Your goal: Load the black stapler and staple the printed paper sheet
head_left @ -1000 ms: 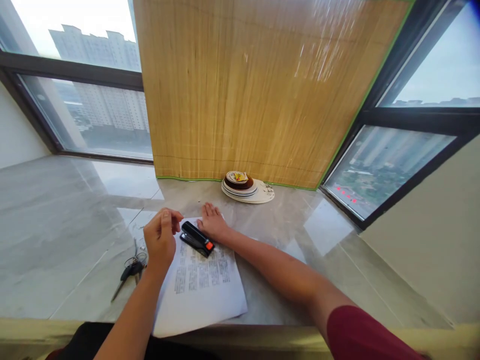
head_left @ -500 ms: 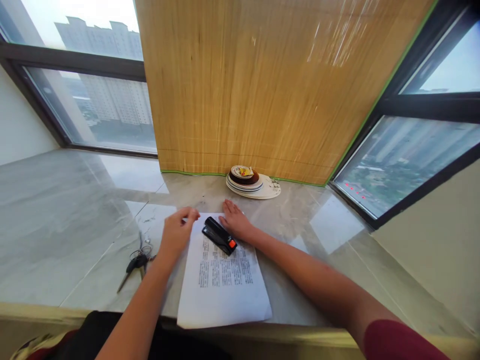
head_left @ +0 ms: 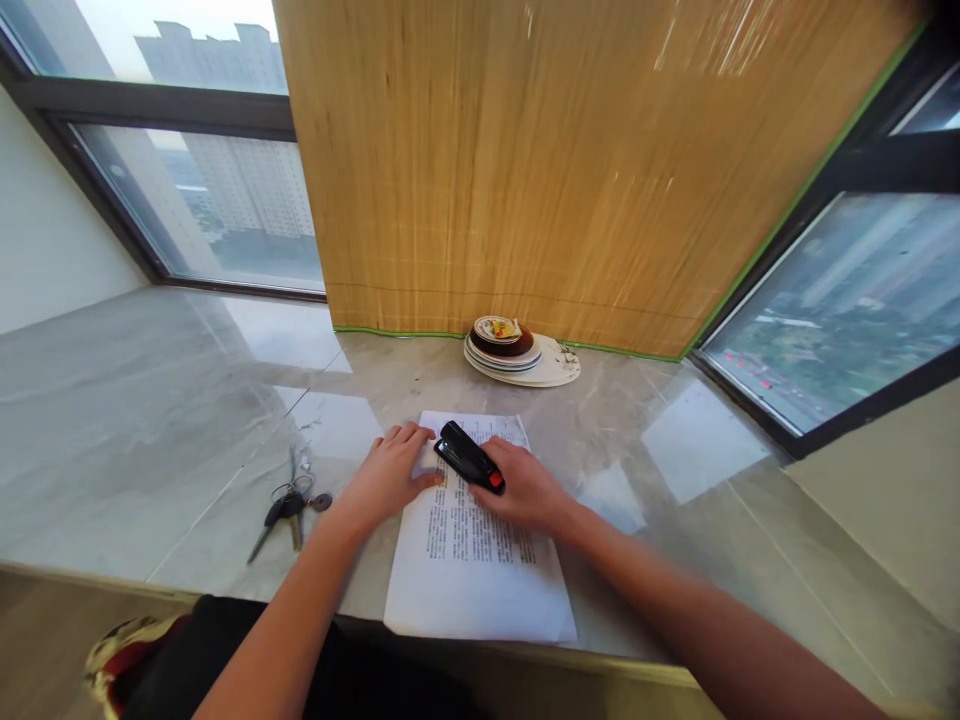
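A printed sheet of paper (head_left: 480, 560) lies on the grey marble sill in front of me. A black stapler (head_left: 469, 456) with a red end rests on its upper part. My left hand (head_left: 390, 476) lies flat on the paper's upper left corner, fingers stretched toward the stapler. My right hand (head_left: 525, 488) sits beside and under the stapler's red end, fingers curled around it and touching it.
A bunch of keys (head_left: 289, 503) lies left of the paper. A stack of plates (head_left: 521, 358) stands at the back against a bamboo blind (head_left: 570, 170). Windows flank the blind. The sill's front edge (head_left: 645, 668) runs just below the paper.
My left hand came down flat onto the paper. My right hand pulled back from beyond the stapler to its red end. The view shifted so everything sits further right.
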A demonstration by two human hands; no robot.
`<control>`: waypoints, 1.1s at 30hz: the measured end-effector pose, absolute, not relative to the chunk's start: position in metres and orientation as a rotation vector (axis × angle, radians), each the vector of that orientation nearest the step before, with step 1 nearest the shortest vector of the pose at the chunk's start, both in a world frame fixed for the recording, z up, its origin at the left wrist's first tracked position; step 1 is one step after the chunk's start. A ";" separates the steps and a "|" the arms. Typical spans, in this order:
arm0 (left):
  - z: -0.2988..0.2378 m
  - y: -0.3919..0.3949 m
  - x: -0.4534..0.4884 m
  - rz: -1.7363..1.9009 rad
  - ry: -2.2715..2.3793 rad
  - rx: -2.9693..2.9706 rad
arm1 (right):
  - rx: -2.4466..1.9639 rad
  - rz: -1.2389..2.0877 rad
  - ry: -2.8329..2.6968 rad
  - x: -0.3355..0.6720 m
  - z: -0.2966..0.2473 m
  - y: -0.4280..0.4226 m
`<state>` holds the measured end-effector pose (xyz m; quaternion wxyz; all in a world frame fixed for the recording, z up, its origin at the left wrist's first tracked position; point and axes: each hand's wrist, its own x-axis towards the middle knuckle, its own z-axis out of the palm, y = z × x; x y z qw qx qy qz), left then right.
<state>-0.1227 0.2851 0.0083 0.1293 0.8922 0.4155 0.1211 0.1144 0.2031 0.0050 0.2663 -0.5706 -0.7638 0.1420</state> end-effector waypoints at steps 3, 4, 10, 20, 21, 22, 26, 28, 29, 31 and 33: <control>0.010 0.284 -0.122 0.316 1.228 2.596 | -1.495 0.394 -1.959 0.124 0.002 0.212; 0.010 0.283 -0.122 0.306 1.226 2.598 | -1.479 0.419 -1.912 0.129 0.000 0.217; 0.009 0.286 -0.120 0.318 1.217 2.563 | -1.370 0.682 -1.639 0.157 -0.017 0.235; 0.001 0.296 -0.120 0.572 1.250 2.236 | -1.355 0.438 -1.582 0.162 -0.026 0.235; 0.001 0.296 -0.119 0.583 1.250 2.209 | -1.334 0.428 -1.600 0.160 -0.024 0.234; 0.001 0.295 -0.119 0.600 1.244 2.184 | -1.308 0.421 -1.625 0.159 -0.022 0.235; 0.006 0.293 -0.119 0.780 1.131 1.775 | -1.296 0.376 -1.807 0.144 -0.016 0.237; 0.010 0.293 -0.121 0.879 0.980 1.371 | -1.277 0.306 -1.871 0.136 -0.015 0.235; 0.013 0.293 -0.122 0.912 0.914 1.162 | -1.236 0.237 -1.881 0.133 -0.013 0.233; 0.017 0.294 -0.123 0.912 0.846 0.809 | -1.096 -0.007 -1.910 0.128 -0.010 0.226; 0.019 0.294 -0.122 0.839 0.821 0.576 | -0.938 -0.309 -1.999 0.125 -0.004 0.217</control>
